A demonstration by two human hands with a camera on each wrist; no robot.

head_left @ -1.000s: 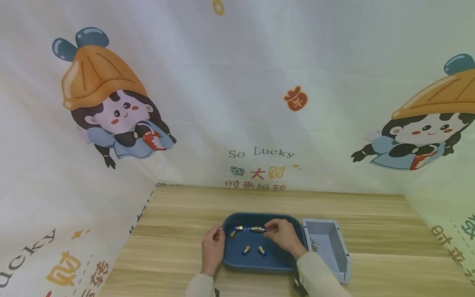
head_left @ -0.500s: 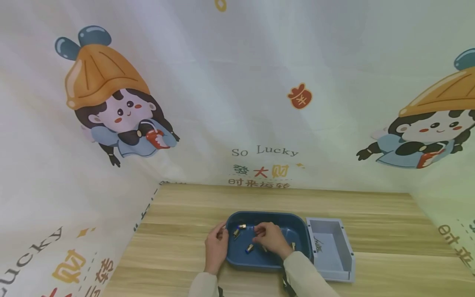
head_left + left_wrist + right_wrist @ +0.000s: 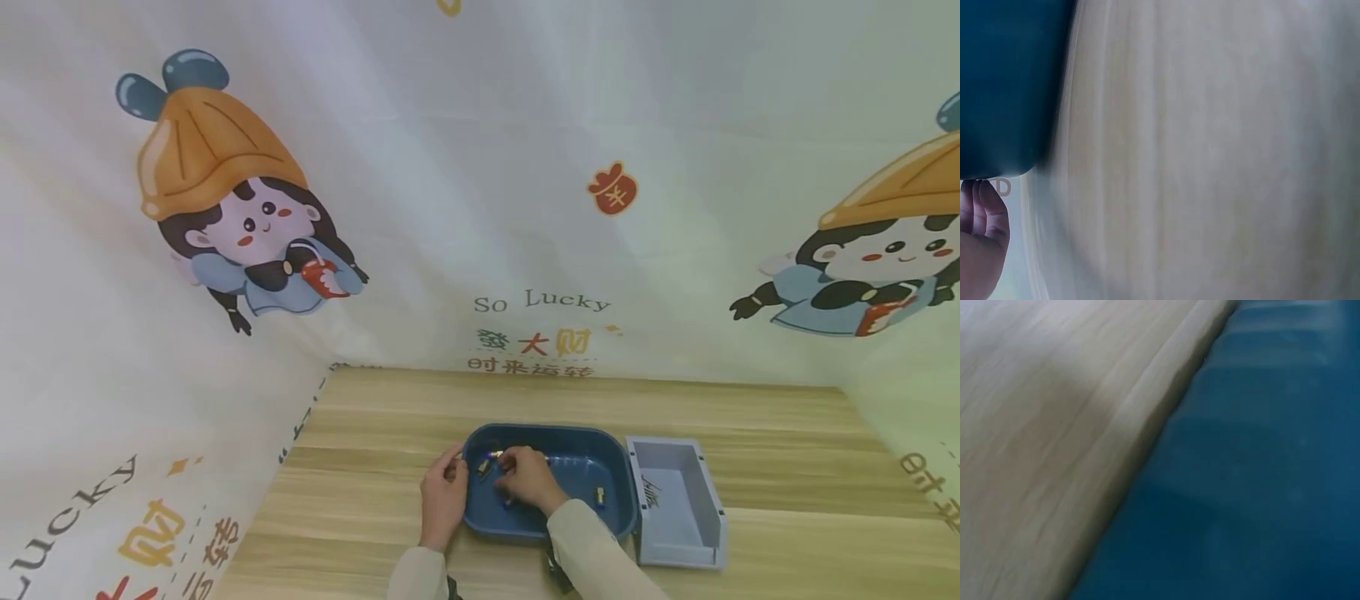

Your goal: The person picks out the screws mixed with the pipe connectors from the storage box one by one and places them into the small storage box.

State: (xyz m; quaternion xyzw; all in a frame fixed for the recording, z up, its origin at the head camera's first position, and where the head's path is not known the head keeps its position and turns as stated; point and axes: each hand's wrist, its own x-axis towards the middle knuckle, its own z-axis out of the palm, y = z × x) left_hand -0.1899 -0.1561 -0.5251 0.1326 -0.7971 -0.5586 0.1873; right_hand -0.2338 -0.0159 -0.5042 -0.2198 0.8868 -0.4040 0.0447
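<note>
A dark blue tray (image 3: 577,527) holds several small brass fittings with blue ends. Two fittings lie close together near the tray's left end, one being a brass fitting (image 3: 483,467). Another brass fitting (image 3: 600,497) stands apart on the right side. My left hand (image 3: 444,496) grips the tray's left rim with thumb and fingers; in the left wrist view its fingers touch the tray's outer wall. Inside the tray, my right hand (image 3: 531,479) reaches over the left half with bent fingers. It covers some of the fittings, and whether it pinches one is hidden. The right wrist view is blurred and shows no fingers.
Close against the tray's right side sits a grey open box (image 3: 678,500) with dark scribbled marks on its inner side. Both rest on a wood-grain table (image 3: 787,467). A printed cloth (image 3: 420,208) with cartoon figures encloses the back and sides.
My right hand has moved left across the tray, uncovering the fitting on the right side. The left hand stays at the rim. The whole head view has shifted slightly.
</note>
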